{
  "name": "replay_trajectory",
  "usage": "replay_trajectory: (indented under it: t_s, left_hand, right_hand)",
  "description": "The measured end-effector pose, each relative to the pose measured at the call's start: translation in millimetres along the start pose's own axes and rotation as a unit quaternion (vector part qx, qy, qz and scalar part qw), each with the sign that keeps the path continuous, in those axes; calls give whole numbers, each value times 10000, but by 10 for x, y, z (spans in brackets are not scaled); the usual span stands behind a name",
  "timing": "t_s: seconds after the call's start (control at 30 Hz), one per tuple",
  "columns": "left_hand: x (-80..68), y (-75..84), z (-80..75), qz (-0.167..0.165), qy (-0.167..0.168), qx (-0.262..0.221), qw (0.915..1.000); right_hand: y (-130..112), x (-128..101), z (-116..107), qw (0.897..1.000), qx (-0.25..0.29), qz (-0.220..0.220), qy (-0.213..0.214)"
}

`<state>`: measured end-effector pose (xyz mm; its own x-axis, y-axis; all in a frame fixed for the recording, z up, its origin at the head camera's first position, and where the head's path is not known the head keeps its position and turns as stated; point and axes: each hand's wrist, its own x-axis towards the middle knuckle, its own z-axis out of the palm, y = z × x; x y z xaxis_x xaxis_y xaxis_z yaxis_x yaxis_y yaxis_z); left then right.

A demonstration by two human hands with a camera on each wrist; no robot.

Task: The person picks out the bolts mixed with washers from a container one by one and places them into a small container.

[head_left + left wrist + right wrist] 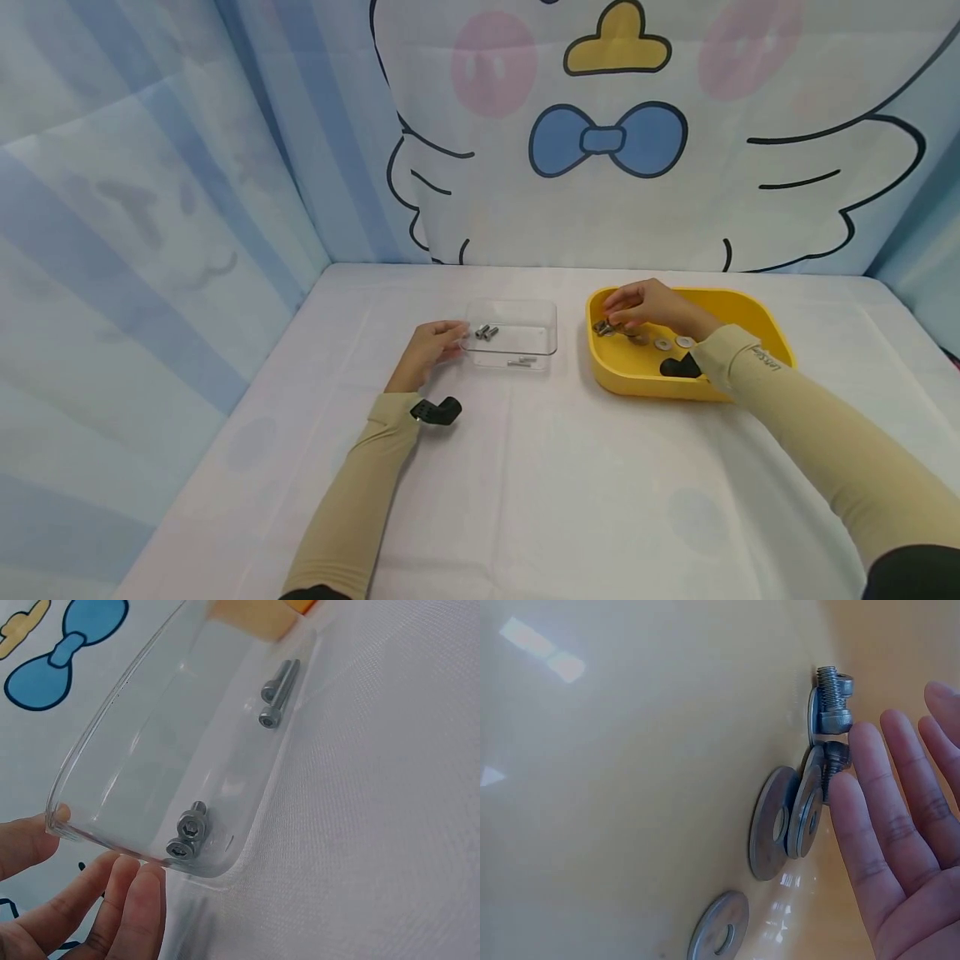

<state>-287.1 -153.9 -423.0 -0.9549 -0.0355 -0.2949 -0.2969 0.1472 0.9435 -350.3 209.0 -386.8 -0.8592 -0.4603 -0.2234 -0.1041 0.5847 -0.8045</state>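
My left hand lies on the table with straight fingers against the left end of a clear plastic box, the thumb at its rim. Inside the clear box two steel bolts lie near my fingers and two more bolts lie farther along. My right hand reaches into a yellow tray. Its fingers are straight, right beside a bolt and stacked washers, holding nothing. A lone washer lies apart on the tray floor.
More washers lie in the tray's middle. The box and tray stand side by side on a white cloth. Printed fabric walls close the back and the left side.
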Motion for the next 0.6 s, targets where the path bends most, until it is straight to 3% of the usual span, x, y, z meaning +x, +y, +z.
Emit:
replay_trajectory:
  t_s: [0.6]
  left_hand:
    - [4,13,9,-109,54,41,9999]
  right_hand:
    - [57,74,32,9997,-156,148,-88]
